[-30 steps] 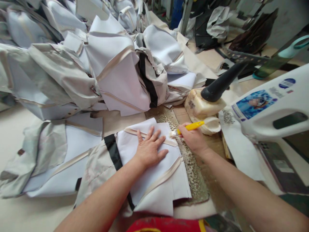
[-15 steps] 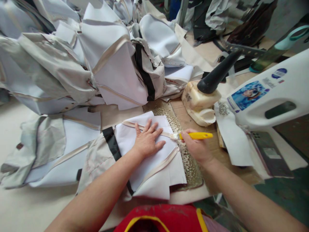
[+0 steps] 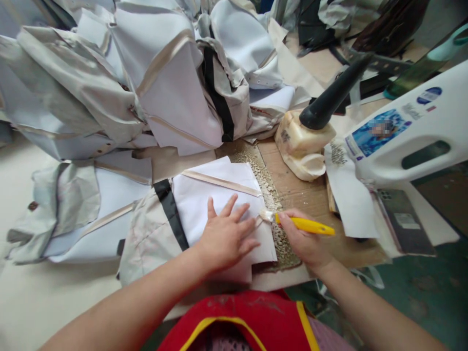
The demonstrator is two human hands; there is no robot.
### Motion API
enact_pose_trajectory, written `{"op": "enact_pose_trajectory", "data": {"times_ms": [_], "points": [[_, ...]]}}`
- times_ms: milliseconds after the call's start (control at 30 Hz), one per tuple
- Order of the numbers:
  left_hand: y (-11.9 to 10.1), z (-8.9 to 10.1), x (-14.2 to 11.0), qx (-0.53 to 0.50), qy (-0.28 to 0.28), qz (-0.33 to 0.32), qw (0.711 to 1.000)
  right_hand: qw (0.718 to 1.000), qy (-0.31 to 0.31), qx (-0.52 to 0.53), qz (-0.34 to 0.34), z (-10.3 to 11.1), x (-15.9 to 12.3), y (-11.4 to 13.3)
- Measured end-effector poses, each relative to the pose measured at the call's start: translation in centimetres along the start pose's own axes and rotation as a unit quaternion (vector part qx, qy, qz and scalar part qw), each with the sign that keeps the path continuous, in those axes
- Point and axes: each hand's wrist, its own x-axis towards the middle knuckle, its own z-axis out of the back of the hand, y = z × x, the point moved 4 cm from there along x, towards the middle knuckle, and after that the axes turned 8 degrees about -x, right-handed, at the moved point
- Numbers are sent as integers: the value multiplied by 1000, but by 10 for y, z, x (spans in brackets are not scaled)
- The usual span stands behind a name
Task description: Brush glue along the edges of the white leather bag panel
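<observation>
My left hand lies with spread fingers on a white fabric piece, which has beige tape strips and a black band across its grey cloth end. In my right hand is a paintbrush with a yellow handle. Its whitish bristles touch the right edge of the white piece, just beyond my left fingertips. Under that edge lies a board crusted with dried, lumpy residue. Part of the lower tape strip is hidden beneath my left hand.
Several similar white and grey pieces are heaped at the back. To the right stand a cut-open plastic container with a black cone on it, a large white jug and a phone. Another fabric piece lies left.
My left hand has slid down the fabric toward me, uncovering the upper tape strip. The brush has moved from that strip's end a little nearer me. The view has shifted slightly.
</observation>
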Motion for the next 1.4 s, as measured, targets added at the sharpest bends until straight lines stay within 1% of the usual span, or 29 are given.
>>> {"op": "enact_pose_trajectory", "data": {"times_ms": [33, 100, 167, 233, 300, 400, 433, 467, 500, 533, 600, 633, 700, 767, 833, 900, 933, 1033, 1100, 1167, 1267, 1333, 1400], "points": [[-5, -7, -10, 0, 19, -11, 1000, 999, 25, -17, 14, -3, -8, 0], [-8, -21, -26, 4, 44, -13, 999, 997, 69, -40, 21, -4, -30, -1], [-5, -32, -33, 10, 57, -8, 998, 993, 106, -45, 5, -2, -52, 0], [-3, -37, -33, 15, 66, -7, 998, 991, 122, -48, -6, 0, -58, 2], [-2, -38, -31, 18, 69, -7, 997, 993, 106, -56, 10, 0, -45, 4], [-4, -36, -30, 23, 60, -8, 998, 997, 31, -54, 53, -4, -11, 4], [-4, -36, -31, 24, 57, -9, 998, 997, 6, -50, 63, -5, -4, 3], [-5, -37, -32, 24, 55, -9, 998, 996, -9, -53, 75, -7, -2, 2], [-5, -38, -33, 24, 52, -10, 998, 994, -9, -62, 92, -8, -5, 1], [-4, -39, -33, 24, 50, -10, 998, 990, 5, -75, 116, -10, -14, 1], [-4, -41, -34, 22, 44, -11, 999, 977, 65, -104, 175, -12, -42, 3], [-4, -42, -33, 22, 40, -12, 999, 968, 93, -110, 204, -11, -58, 4], [-5, -42, -34, 23, 33, -15, 999, 954, 125, -104, 253, -5, -83, 9], [-9, -39, -37, 33, 14, -13, 999, 949, 137, -87, 270, 4, -90, 15], [-15, -35, -48, 63, -19, -8, 998, 961, 127, -68, 237, 12, -80, 18], [-20, -34, -66, 105, -61, -9, 993, 974, 117, -45, 189, 16, -66, 17], [-22, -36, -78, 125, -76, -10, 989, 975, 121, -31, 185, 16, -61, 15], [-21, -50, -112, 156, -108, 4, 982, 957, 168, -27, 235, 11, -58, 12], [-17, -60, -128, 164, -130, 25, 978, 948, 180, -47, 257, 12, -59, 11], [-15, -66, -134, 168, -160, 36, 972, 954, 157, -48, 249, 20, -55, 13], [-16, -68, -132, 175, -182, 37, 967, 970, 96, -8, 221, 32, -35, 17], [-18, -66, -128, 180, -185, 42, 965, 971, 87, 22, 220, 30, -17, 15], [-19, -63, -125, 182, -187, 52, 964, 972, 91, 29, 215, 24, 0, 7]]}}
